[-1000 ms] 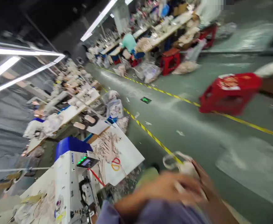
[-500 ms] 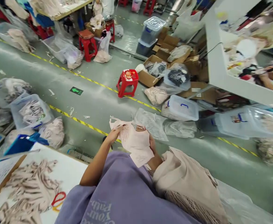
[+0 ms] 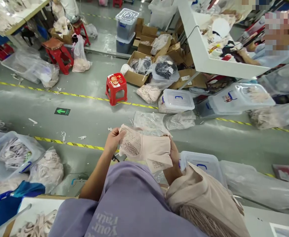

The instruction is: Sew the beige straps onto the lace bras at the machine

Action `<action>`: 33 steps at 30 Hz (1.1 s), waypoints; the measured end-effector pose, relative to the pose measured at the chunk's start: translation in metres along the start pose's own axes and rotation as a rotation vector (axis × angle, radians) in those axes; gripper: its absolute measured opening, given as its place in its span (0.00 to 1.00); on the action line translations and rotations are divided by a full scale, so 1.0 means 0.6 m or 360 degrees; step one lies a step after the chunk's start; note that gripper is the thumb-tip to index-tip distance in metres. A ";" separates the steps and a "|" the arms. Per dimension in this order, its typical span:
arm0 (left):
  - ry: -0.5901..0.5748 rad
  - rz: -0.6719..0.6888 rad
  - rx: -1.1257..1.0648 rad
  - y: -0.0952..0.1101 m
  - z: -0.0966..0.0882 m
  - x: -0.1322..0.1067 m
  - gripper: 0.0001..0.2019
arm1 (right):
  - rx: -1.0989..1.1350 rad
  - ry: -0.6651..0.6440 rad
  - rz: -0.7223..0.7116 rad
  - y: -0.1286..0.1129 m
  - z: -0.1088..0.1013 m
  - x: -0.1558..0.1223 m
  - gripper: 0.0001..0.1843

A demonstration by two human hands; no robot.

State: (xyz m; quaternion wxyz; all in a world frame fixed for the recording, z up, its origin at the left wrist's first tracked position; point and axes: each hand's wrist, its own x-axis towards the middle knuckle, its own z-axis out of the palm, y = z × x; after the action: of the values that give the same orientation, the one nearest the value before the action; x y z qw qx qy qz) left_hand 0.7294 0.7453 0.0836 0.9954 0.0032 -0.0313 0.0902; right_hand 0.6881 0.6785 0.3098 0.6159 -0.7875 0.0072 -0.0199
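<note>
Between my hands hangs a pale pink bra [image 3: 150, 146] with a lace-patterned cup and a flap of small print. My left hand [image 3: 113, 140] is closed, pinching the lace cup's outer edge. At the other end my right hand [image 3: 174, 154] is closed around the side of the bra, its fingers partly behind the fabric. Draped over my right forearm are more beige garments [image 3: 203, 194] with a lace band. My lilac shirt [image 3: 134, 204] is just below the bra.
A red stool [image 3: 116, 87] stands on the floor ahead. Lidded plastic bins [image 3: 177, 100], open cardboard boxes [image 3: 137, 77] and plastic bags line the right. To the left is a bin of fabric pieces [image 3: 13, 153]. At far right a co-worker's arm [image 3: 249, 59] reaches over a white table [image 3: 233, 67].
My hands have drawn the bra wider and flatter, the left hand moving outward to the cup's edge. The whole view has turned, so the red stool appears further left.
</note>
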 end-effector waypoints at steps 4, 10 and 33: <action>-0.0038 0.0057 0.0130 0.019 0.068 0.011 0.15 | 0.0065 0.0070 0.0005 -0.034 -0.025 0.006 0.14; -0.0170 0.0071 0.0313 0.027 0.212 0.038 0.17 | 0.0196 0.0083 0.0014 -0.142 -0.075 0.007 0.16; -0.1133 -0.0204 0.0881 -0.258 0.938 0.464 0.26 | 0.0825 0.0487 -0.0488 -0.621 -0.430 0.244 0.10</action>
State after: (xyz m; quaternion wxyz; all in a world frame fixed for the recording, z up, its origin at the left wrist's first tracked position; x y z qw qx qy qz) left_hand 0.9957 0.6364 0.6628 0.8880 0.3018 -0.3459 0.0267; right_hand 0.8193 0.5127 0.7370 0.7772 -0.5846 -0.0244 -0.2315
